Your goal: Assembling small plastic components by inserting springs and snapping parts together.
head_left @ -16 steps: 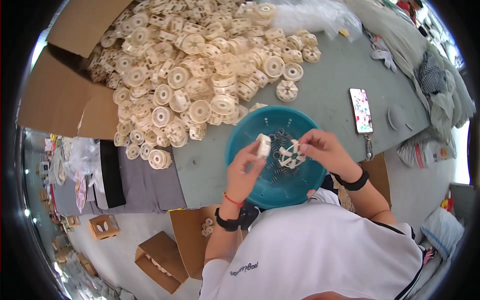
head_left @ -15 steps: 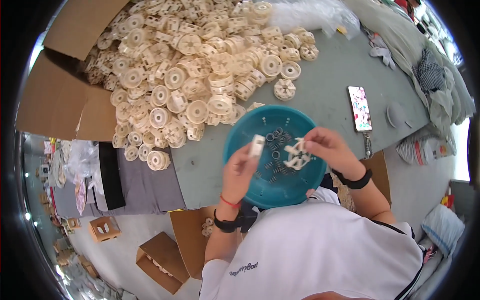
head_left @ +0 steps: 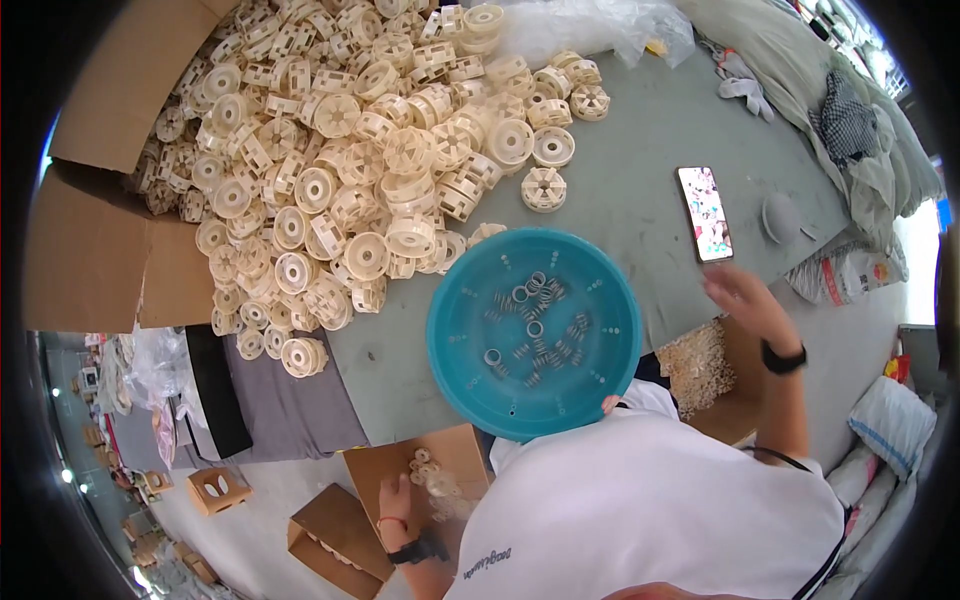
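At the lower left, my left hand is over an open cardboard box, its fingers apart and nothing seen in them. Beside it in that box lie several cream plastic wheel-shaped parts, one patch of them blurred. My right hand is off the table's edge on the right, just below the phone, fingers stretched out and holding nothing visible. Between the hands, a teal plastic basin rests against my white shirt, with small metal coil springs and a few rings on its bottom.
A large heap of cream plastic wheels covers the table's left, beside a big cardboard carton. A phone with a lit screen lies on the right. Below my right hand is a box of small cream pieces. Plastic sheeting lies at the back.
Both hands have left the basin: my left went down to the box at lower left, my right out to the right. The cream parts they held are no longer in them.
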### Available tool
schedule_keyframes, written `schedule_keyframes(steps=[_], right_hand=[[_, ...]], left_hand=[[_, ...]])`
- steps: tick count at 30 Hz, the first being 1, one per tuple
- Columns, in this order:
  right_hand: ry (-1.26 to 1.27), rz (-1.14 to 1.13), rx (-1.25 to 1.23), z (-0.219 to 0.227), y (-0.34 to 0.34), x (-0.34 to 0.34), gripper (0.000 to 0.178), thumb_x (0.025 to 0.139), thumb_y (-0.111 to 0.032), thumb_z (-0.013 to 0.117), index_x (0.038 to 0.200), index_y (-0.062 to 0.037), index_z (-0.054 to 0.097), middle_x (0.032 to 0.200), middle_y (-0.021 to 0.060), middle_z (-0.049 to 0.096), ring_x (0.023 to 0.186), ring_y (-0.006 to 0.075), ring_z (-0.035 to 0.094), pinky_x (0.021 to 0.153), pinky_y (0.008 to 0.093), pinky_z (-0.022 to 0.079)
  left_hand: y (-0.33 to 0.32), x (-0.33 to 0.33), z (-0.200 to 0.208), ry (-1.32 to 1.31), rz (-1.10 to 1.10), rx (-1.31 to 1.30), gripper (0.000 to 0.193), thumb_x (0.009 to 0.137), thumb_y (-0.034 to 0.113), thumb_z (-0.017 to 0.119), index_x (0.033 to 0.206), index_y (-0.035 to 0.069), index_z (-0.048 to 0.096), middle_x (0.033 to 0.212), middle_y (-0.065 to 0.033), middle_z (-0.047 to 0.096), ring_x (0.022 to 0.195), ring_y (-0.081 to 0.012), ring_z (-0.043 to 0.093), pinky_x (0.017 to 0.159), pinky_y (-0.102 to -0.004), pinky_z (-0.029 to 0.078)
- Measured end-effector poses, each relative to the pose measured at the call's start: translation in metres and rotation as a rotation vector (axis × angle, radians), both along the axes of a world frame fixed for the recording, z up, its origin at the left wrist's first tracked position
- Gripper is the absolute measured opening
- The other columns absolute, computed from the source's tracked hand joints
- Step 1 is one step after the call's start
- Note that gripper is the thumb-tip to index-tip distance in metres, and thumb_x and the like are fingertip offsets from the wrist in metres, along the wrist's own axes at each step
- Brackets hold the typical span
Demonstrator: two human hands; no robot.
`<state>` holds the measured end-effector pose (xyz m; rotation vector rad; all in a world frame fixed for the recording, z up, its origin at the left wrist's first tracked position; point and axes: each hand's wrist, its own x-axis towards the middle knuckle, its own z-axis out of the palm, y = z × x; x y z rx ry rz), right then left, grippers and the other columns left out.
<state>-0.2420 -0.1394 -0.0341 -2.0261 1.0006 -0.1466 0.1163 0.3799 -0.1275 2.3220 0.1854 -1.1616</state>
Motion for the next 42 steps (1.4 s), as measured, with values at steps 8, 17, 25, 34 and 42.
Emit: schedule_keyframes(steps=[8, 17, 25, 34, 42], right_hand=[[-0.008, 0.187, -0.501, -0.056, -0.044, 0.224, 0.059, 0.076, -0.038, 0.064, 0.118, 0.0000, 0.046, 0.108, 0.0177, 0.051, 0.102, 0.0312, 0.052, 0.080, 0.0397, 0.047], [-0.344, 0.103, -0.404, -0.006, -0.011, 0.189, 0.059, 0.066, -0.033, 0.070, 0.113, -0.0020, 0.050, 0.103, 0.0172, 0.052, 0.096, 0.0323, 0.052, 0.082, 0.0402, 0.044], [-0.505, 0.647, -0.421, 0.033, 0.086, 0.171, 0.067, 0.064, -0.018, 0.073, 0.123, -0.0021, 0.043, 0.109, 0.0140, 0.051, 0.100, 0.0314, 0.049, 0.088, 0.0416, 0.041], [-0.669, 0.604, -0.404, 0.020, 0.083, 0.178, 0.034, 0.071, -0.005, 0.063, 0.105, -0.0015, 0.057, 0.100, 0.0138, 0.053, 0.090, 0.0301, 0.051, 0.078, 0.0380, 0.045], [-0.632, 0.540, -0.410, 0.015, 0.106, 0.173, 0.018, 0.068, -0.011, 0.063, 0.081, -0.0029, 0.055, 0.085, 0.0111, 0.051, 0.082, 0.0279, 0.051, 0.074, 0.0352, 0.044]], left_hand=[[-0.217, -0.024, 0.121, -0.122, -0.411, -0.879, 0.029, 0.094, 0.024, 0.048, 0.108, -0.001, 0.051, 0.093, -0.0109, 0.063, 0.084, -0.0163, 0.061, 0.078, -0.0289, 0.048], [-0.254, -0.049, 0.106, 0.102, -0.455, -1.070, 0.039, 0.093, 0.026, 0.050, 0.121, 0.001, 0.043, 0.113, -0.0145, 0.055, 0.105, -0.0218, 0.055, 0.086, -0.0324, 0.046], [-0.303, -0.058, 0.095, 0.170, -0.346, -1.095, 0.047, 0.084, 0.017, 0.063, 0.123, 0.002, 0.042, 0.112, -0.0092, 0.053, 0.104, -0.0142, 0.051, 0.085, -0.0268, 0.045], [-0.301, -0.074, 0.102, -0.129, -0.423, -0.964, 0.041, 0.079, 0.005, 0.062, 0.118, 0.004, 0.050, 0.102, -0.0091, 0.061, 0.091, -0.0141, 0.058, 0.078, -0.0269, 0.048], [-0.290, -0.074, 0.085, -0.530, -0.478, -0.873, 0.036, 0.074, 0.005, 0.067, 0.109, 0.004, 0.058, 0.096, -0.0092, 0.065, 0.085, -0.0158, 0.061, 0.075, -0.0284, 0.049]])
